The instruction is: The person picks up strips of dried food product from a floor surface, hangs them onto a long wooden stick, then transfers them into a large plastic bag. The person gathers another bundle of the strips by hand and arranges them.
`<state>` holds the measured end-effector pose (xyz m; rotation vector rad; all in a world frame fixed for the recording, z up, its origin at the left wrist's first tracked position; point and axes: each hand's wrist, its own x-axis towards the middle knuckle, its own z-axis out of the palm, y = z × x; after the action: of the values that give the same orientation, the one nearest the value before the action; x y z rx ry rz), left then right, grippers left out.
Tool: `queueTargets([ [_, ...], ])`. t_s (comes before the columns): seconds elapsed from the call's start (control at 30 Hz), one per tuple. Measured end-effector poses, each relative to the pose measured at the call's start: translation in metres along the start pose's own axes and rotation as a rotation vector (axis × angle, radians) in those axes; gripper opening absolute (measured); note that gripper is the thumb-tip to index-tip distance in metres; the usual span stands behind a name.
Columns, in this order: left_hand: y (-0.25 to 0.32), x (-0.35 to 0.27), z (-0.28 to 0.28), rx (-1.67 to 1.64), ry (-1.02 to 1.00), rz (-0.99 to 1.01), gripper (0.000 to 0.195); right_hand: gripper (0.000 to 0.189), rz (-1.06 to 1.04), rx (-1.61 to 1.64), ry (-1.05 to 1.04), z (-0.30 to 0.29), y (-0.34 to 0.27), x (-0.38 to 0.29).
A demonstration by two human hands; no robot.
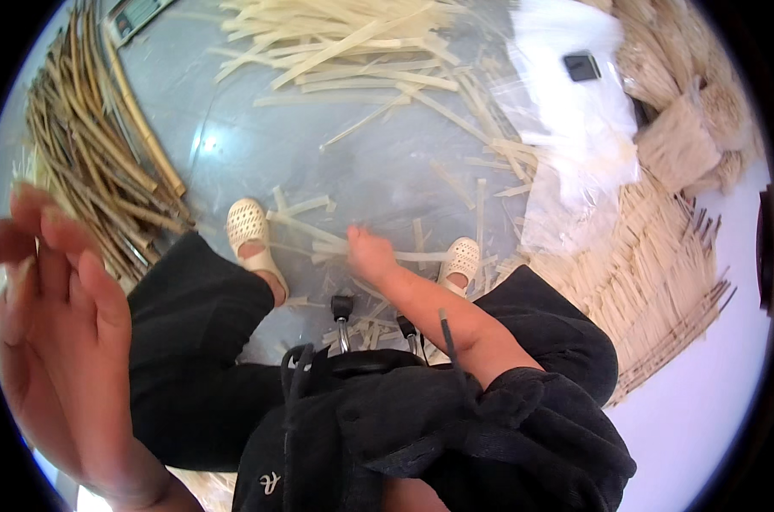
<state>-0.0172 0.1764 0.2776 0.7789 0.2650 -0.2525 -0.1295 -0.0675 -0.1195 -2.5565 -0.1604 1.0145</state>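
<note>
My left hand [60, 320] is raised close to the camera at the left, palm showing, fingers loosely bent and apart with nothing in them. Blurred, my right hand [371, 256] hangs over the floor between my feet with its fingers curled in. Whether it grips anything cannot be made out. Flat pale strips [419, 256] show on both sides of it, one running towards the cream clog on my right foot [462, 256]. Another cream clog [247, 224] is on my left foot. Beyond, a large heap of pale flat strips [361, 38] spreads over the floor.
Brown sticks [92, 141] lie piled at the left beside a bamboo pole [146, 121]. At the right are white plastic sheeting [566, 128] with a small dark device [582, 66] on it, wrapped bundles [678, 144] and a layered pale fibre stack [643, 288]. A wheeled seat's caster [342, 306] stands below me.
</note>
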Motion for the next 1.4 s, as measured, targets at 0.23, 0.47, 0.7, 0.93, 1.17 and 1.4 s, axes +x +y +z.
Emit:
queueTargets([
  [0.23, -0.014, 0.019, -0.012, -0.017, -0.139, -0.041, 0.031, 0.023, 0.210, -0.166, 0.472, -0.180, 0.097, 0.072],
  [0.47, -0.016, 0.020, 0.003, -0.024, -0.004, -0.073, 0.029, 0.052, 0.427, -0.199, 0.577, -0.209, 0.195, 0.106],
  [0.7, -0.021, 0.021, 0.013, -0.061, 0.165, -0.085, 0.029, 0.032, 0.649, 0.044, 0.792, -0.188, 0.209, 0.047],
  [0.93, -0.025, 0.019, 0.028, -0.048, 0.311, -0.138, 0.030, 0.022, -0.060, -0.161, 1.191, -0.280, 0.130, 0.087],
  [1.17, -0.047, 0.007, 0.029, 0.127, 0.269, -0.108, 0.040, 0.060, -0.415, -0.346, 0.958, -0.435, -0.025, 0.081],
  [1.4, -0.078, 0.035, 0.063, 0.263, 0.142, -0.146, 0.042, 0.038, -0.460, -0.099, 0.416, -0.339, 0.135, -0.131],
])
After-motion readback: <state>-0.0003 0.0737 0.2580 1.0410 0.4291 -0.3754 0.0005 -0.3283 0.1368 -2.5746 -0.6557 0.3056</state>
